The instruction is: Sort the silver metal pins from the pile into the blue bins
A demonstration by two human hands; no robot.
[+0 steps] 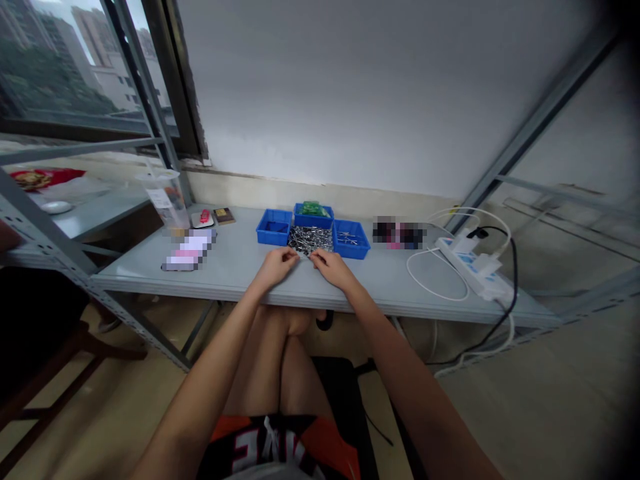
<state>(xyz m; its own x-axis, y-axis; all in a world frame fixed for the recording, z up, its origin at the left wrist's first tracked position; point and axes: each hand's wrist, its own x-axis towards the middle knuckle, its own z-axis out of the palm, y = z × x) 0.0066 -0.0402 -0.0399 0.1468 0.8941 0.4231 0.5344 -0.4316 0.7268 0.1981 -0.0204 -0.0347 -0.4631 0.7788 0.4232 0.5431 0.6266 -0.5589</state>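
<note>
My left hand [279, 265] and my right hand [331, 267] face each other near the table's front edge, a small gap between them. The fingers of each are closed in a pinch. What they hold, if anything, is too small to make out. Just beyond the fingertips lies a dense pile of small, thin metal pieces [313, 238]. Around it stand a left blue bin [265, 239] with a few dark pieces, a right blue bin [353, 251] with some long metal pieces, and a back blue bin [299, 217] holding green packets [313, 209].
On the grey table [240, 272], a blurred phone [190, 251], a plastic cup [167, 203], a red item [205, 216] and a small dark box [223, 216] are at left. A pixelated object [397, 233] and a power strip [473, 267] with looping cables are at right.
</note>
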